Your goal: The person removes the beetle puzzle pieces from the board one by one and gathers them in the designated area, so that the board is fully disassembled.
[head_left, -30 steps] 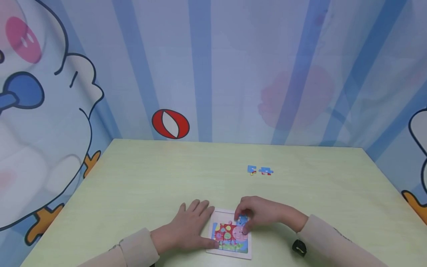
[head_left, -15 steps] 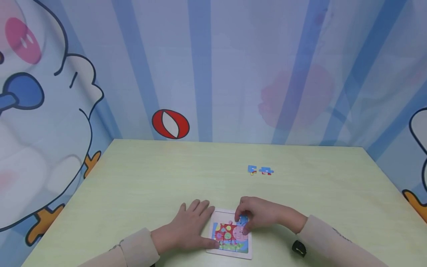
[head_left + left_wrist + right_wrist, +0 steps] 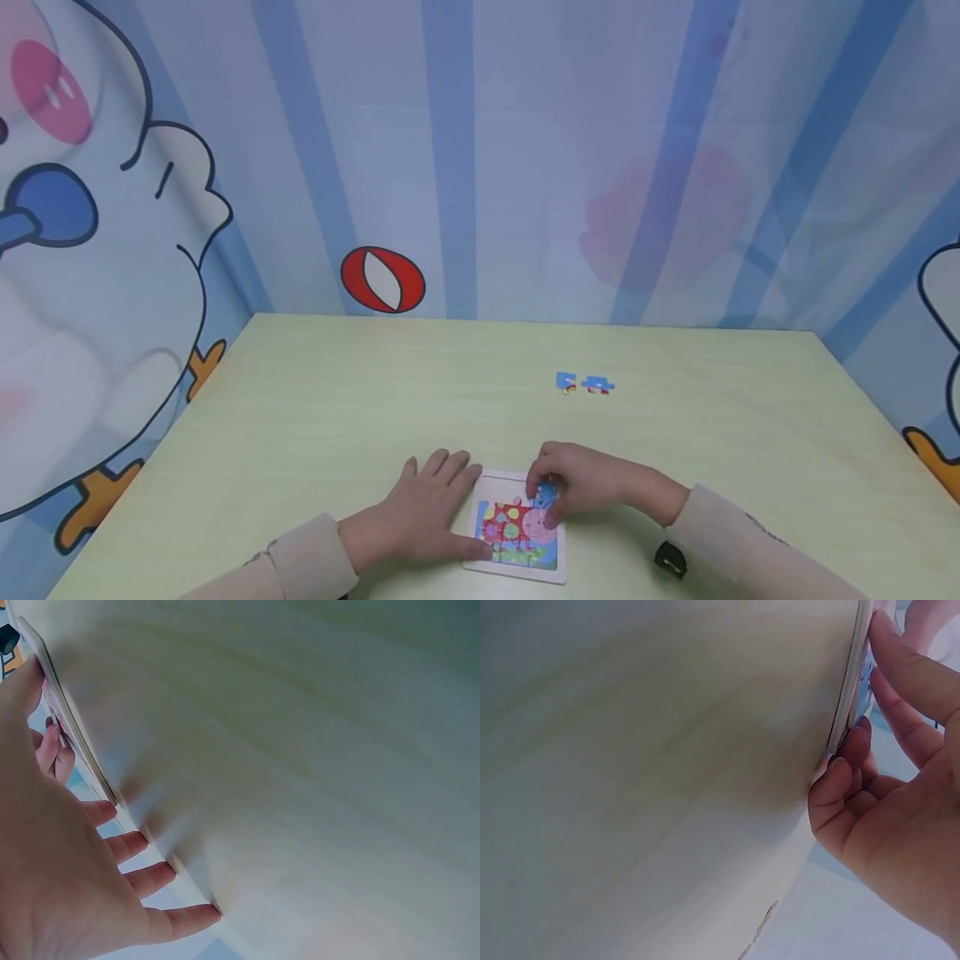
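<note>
A puzzle board (image 3: pixel 525 572) with a pale frame lies near the table's front edge, partly filled with red, pink, green and blue pieces. My left hand (image 3: pixel 412 521) is spread flat at its left side, thumb over the lower left rim and fingertips on the table by the upper left corner. At the upper right corner, my right hand (image 3: pixel 588 482) pinches a blue piece (image 3: pixel 545 495) between thumb and curled fingers, the thumb over the pink part. The left wrist view shows the left hand (image 3: pixel 67 847) with fingers extended; in the right wrist view the right hand (image 3: pixel 907 802) bends round the board's edge.
Two loose blue puzzle pieces, one (image 3: pixel 566 382) beside the other (image 3: pixel 598 384), lie farther back on the pale table (image 3: pixel 360 375), right of centre. A small black object (image 3: pixel 671 559) is by the right sleeve. A printed blue striped curtain (image 3: pixel 517 167) stands behind.
</note>
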